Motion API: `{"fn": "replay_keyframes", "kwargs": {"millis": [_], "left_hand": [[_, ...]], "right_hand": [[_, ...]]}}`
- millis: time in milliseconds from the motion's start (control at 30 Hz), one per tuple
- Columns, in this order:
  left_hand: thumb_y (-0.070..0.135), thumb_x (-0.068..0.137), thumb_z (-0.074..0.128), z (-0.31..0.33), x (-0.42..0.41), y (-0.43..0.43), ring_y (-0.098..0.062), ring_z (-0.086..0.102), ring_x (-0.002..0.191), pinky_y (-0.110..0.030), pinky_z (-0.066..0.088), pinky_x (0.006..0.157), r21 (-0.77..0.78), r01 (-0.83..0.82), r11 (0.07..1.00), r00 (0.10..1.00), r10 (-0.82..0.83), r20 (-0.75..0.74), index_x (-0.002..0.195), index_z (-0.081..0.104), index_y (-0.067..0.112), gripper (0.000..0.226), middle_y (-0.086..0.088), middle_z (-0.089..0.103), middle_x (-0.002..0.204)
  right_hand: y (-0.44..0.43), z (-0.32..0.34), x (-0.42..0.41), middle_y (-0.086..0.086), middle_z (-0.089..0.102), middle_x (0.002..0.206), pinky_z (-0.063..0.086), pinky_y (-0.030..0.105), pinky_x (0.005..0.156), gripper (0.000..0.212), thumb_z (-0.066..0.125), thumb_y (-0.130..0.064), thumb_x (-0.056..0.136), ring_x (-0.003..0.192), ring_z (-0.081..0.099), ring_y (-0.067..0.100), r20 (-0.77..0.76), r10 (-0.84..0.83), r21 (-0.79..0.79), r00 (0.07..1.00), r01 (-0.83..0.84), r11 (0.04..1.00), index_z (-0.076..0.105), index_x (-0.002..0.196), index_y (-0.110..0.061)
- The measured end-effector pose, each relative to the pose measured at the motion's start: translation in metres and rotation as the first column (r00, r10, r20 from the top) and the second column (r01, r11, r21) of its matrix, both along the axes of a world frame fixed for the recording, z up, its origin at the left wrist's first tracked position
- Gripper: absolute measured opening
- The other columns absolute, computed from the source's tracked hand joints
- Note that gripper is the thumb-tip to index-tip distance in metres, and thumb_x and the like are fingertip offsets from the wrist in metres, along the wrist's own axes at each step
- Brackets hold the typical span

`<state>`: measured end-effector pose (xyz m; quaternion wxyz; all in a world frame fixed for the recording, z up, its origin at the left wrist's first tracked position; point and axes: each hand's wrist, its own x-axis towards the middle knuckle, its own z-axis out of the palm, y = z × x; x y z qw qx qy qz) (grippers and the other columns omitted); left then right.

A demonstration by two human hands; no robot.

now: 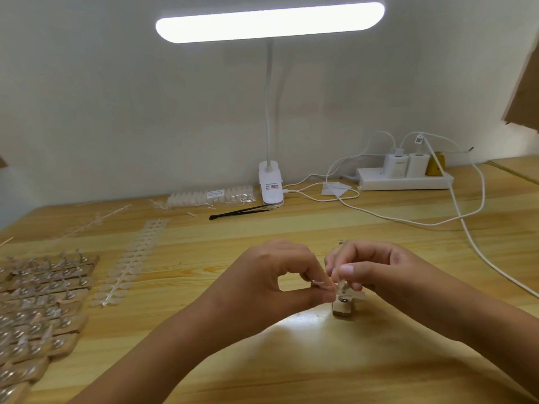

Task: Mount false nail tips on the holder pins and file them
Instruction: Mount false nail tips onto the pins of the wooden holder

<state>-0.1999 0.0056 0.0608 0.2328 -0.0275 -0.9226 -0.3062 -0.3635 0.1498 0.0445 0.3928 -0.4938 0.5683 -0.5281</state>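
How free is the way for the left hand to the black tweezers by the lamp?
Probably yes, though not at once. Only bare table lies between the left hand and the tweezers, but that hand pinches a nail tip and must release it first.

Table (pixel 262 360) — pale wood, smooth, grain showing, with a soft sheen under the lamplight. Holder (pixel 342 309): bare matt wood with a shiny metal fitting; the tip (pixel 320 284) is clear, glossy plastic. Stacked holders (pixel 38 301) — the same raw wood, with bright metal discs. Strips (pixel 131 263): translucent, dull plastic. Lamp (pixel 270 185) and power strip (pixel 405 182): smooth white plastic. Bag (pixel 210 196): clear crinkled film. Tweezers (pixel 239 212): matt black. Cardboard (pixel 525 68): brown, dull.
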Motion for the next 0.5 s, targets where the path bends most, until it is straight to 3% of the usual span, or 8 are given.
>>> {"fn": "replay_keyframes", "kwargs": {"millis": [133, 367, 433, 500], "left_hand": [[0.024, 0.080, 0.079, -0.002, -0.001, 0.000, -0.010, 0.062, 0.084, -0.029, 0.049, 0.076, -0.039, -0.001, 0.999, 0.998, -0.001, -0.057, 0.084, 0.076, 0.016, 0.010, 0.012, 0.070, 0.082], [0.029, 0.080, 0.078, -0.004, 0.000, 0.007, -0.011, 0.062, 0.087, -0.025, 0.047, 0.078, 0.081, -0.087, 0.993, 0.995, 0.090, -0.036, 0.079, 0.069, 0.019, 0.014, 0.011, 0.068, 0.080], [0.030, 0.081, 0.074, -0.003, 0.001, 0.010, -0.006, 0.061, 0.084, -0.015, 0.044, 0.076, 0.126, -0.139, 0.982, 0.990, 0.140, -0.002, 0.077, 0.067, 0.022, 0.012, 0.013, 0.067, 0.079], [0.025, 0.083, 0.075, -0.002, 0.001, 0.013, 0.000, 0.059, 0.074, -0.010, 0.043, 0.071, 0.241, -0.206, 0.948, 0.979, 0.199, 0.053, 0.072, 0.064, 0.025, 0.015, 0.014, 0.067, 0.076]], "right_hand": [[0.001, 0.001, 0.001, 0.003, 0.063, 0.091, 0.046, 0.016, 0.069, 0.028, 0.072, -0.045, 0.072, 0.080, 0.053, 0.013, -0.029, -0.011, 0.001, 1.000, 0.011, 1.000, 0.072, 0.088, -0.022], [0.003, 0.002, 0.004, 0.017, 0.061, 0.100, 0.050, 0.034, 0.085, 0.026, 0.073, -0.046, 0.069, 0.092, 0.059, 0.026, -0.077, -0.062, -0.055, 0.995, 0.058, 0.997, 0.072, 0.088, -0.029], [0.003, 0.000, 0.003, 0.015, 0.060, 0.096, 0.052, 0.035, 0.083, 0.021, 0.074, -0.043, 0.069, 0.090, 0.058, 0.033, -0.091, -0.097, -0.125, 0.991, 0.085, 0.988, 0.070, 0.083, -0.029], [0.004, -0.002, 0.005, 0.004, 0.062, 0.091, 0.052, 0.033, 0.079, 0.015, 0.072, -0.040, 0.073, 0.086, 0.059, 0.028, -0.230, -0.152, -0.245, 0.961, 0.094, 0.965, 0.067, 0.083, -0.030]]}}
